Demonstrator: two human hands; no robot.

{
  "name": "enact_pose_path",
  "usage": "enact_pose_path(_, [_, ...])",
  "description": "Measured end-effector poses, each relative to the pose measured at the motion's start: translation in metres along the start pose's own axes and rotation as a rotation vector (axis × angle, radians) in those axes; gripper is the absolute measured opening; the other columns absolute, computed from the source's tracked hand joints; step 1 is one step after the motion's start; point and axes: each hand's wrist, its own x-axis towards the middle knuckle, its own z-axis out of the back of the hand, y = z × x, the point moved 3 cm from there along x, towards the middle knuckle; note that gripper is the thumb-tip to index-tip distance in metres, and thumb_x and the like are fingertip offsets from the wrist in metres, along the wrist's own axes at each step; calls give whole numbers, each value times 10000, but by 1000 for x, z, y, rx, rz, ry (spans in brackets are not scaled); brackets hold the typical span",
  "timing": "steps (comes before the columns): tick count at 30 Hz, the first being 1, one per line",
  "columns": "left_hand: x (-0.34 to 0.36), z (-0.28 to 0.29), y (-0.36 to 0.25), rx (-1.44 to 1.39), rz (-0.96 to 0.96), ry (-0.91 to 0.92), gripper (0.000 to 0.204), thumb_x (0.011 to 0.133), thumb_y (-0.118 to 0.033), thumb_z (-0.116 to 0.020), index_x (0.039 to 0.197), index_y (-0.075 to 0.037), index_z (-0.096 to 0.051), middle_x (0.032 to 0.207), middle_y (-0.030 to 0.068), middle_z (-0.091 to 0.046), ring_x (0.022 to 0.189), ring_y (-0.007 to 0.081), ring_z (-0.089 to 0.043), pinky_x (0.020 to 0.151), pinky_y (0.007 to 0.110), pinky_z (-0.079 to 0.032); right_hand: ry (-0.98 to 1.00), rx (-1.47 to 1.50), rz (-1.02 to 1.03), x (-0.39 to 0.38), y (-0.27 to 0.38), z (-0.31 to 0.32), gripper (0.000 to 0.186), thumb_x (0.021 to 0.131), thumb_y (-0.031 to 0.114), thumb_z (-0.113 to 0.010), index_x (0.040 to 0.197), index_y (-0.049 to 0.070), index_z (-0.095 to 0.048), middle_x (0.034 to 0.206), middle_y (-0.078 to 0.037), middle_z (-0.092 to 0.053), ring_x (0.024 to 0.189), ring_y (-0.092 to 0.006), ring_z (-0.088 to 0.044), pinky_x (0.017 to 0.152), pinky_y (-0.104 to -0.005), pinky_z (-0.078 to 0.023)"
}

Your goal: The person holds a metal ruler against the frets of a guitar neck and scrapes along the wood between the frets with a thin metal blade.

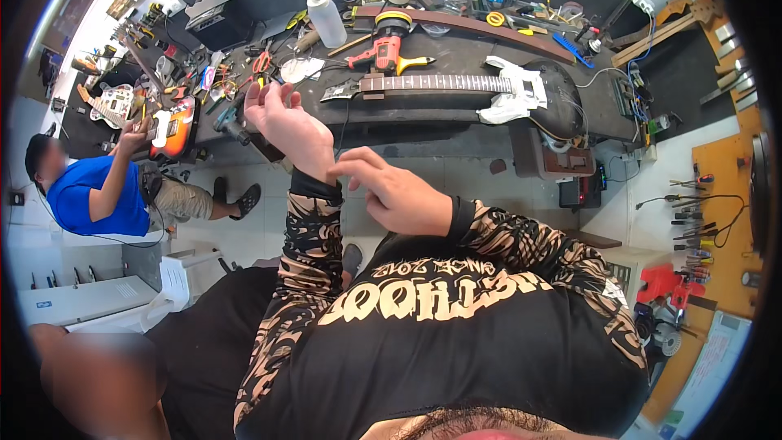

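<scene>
My left hand (292, 126) is raised in front of the bench, palm up, its fingers loosely curled and apart with nothing in them. My right hand (403, 195) reaches across, its fingertips at my left wrist, just above the black cuff of the patterned sleeve (314, 224). The right fingers are spread and hold nothing that I can see. Beyond the hands an electric guitar (440, 84) lies on the dark bench (407, 122), with white cloth or paper around its body end. A red power tool with a yellow pad (385, 50) stands behind its neck.
A white bottle (326, 20), red-handled scissors (261, 61) and a blue brush (573, 49) lie about the bench. At left, a person in a blue shirt (102, 191) handles a sunburst guitar (173, 126). Another person in black (212, 350) is close on my left.
</scene>
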Motion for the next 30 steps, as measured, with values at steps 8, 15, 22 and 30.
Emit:
enact_pose_path(8, [0, 7, 11, 57, 24, -2, 304, 1154, -85, -622, 1447, -109, -546, 1230, 10, -645, 1032, 123, -669, 908, 308, -496, 31, -112, 82, 4, 2, 5, 645, 898, -91, -636, 1521, 70, -601, 1529, -171, -556, 1272, -435, -704, 1025, -520, -617])
enact_pose_path(15, [6, 12, 29, 82, -8, 77, 330, 1132, -49, -666, 1435, -80, -539, 1247, 17, -627, 1022, 103, -649, 877, 301, -504, 178, -237, 23, -7, -24, 7, 593, 959, -31, -673, 1532, 103, -597, 1460, -185, -574, 1182, -436, -739, 982, -523, -626])
enact_pose_path(22, [6, 112, 169, 511, 207, 645, 320, 1066, 22, -759, 1365, 5, -646, 1068, 23, -664, 937, 102, -615, 800, 264, -515, -199, -157, -274, -68, -161, 57, 244, 1021, 178, -822, 1173, 59, -673, 1116, -174, -761, 1078, -403, -771, 946, -494, -613])
enact_pose_path(30, [-40, 363, 240, 1620, 929, 1582, 267, 1171, -203, -666, 1353, -9, -676, 936, 83, -728, 824, 195, -696, 722, 386, -585, -412, -413, -1266, -405, -396, 61, 283, 992, 294, -820, 920, 22, -845, 945, -207, -810, 918, -362, -798, 882, -498, -633])
